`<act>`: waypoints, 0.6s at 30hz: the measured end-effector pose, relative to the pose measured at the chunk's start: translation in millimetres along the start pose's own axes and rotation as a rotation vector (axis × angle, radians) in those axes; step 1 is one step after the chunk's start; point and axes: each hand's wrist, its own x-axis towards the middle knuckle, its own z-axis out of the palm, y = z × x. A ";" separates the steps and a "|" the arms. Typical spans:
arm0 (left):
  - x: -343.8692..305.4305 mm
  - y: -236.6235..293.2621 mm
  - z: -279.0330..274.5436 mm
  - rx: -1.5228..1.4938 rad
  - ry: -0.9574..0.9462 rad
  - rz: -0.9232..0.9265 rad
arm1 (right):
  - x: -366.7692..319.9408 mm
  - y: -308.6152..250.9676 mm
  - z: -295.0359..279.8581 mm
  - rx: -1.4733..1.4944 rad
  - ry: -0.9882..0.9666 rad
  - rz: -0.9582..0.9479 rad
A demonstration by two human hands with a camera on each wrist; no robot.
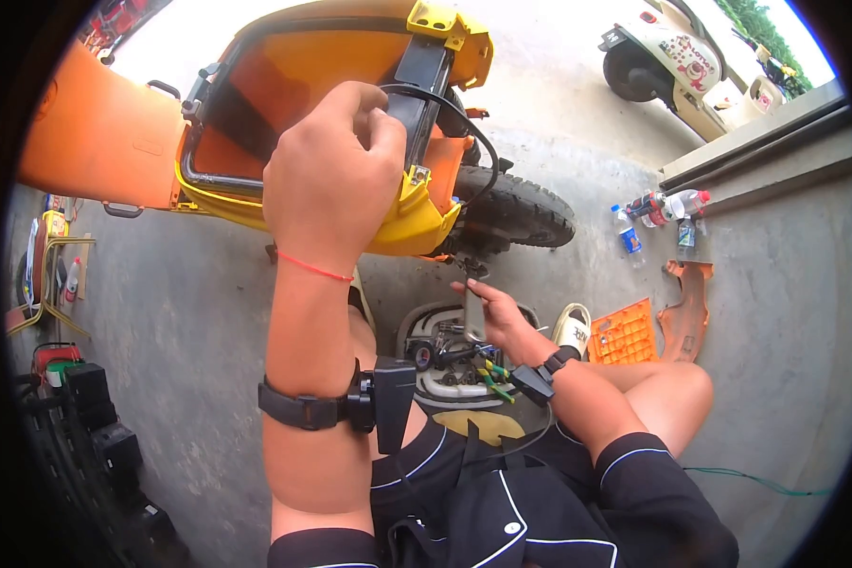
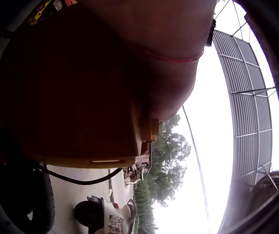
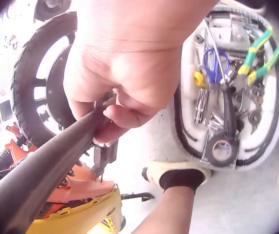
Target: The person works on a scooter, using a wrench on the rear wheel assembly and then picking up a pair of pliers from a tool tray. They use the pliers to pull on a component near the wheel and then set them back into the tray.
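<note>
My left hand [image 1: 327, 166], a red string on its wrist, is over the yellow and orange scooter body [image 1: 298, 90]. Its index finger and thumb bend close to a black cable [image 1: 478, 133]; its fingertips are hidden, and I cannot tell what they hold. Lower down, my right hand [image 1: 504, 320] grips a long dark grey bar-shaped tool [image 1: 474, 317] below the front wheel [image 1: 516, 208]. In the right wrist view its fingers [image 3: 124, 117] curl round the same tool [image 3: 46, 165], which slants to the lower left corner. The yellow panel [image 2: 71, 117] fills much of the left wrist view.
Between my legs lies a tray [image 3: 181, 126] holding pliers [image 3: 254, 58], a black tape roll [image 3: 222, 150], a screwdriver [image 3: 228, 107] and metal parts. Orange panels [image 1: 623, 331] and bottles [image 1: 627, 232] lie to the right. A white scooter [image 1: 677, 57] stands farther back.
</note>
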 end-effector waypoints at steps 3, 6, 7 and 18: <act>-0.1 -0.8 0.5 -0.005 0.007 0.008 | 29.7 14.8 -2.0 -0.063 0.005 -0.066; -0.2 -1.6 1.4 -0.013 0.003 0.008 | 45.1 28.2 14.3 -0.160 0.083 -0.148; 0.2 -1.6 1.6 -0.010 0.002 0.006 | 51.4 33.5 19.4 -0.220 0.140 -0.168; -0.2 -13.6 7.3 -0.047 0.069 0.137 | 138.5 57.1 11.3 -0.126 0.160 -0.129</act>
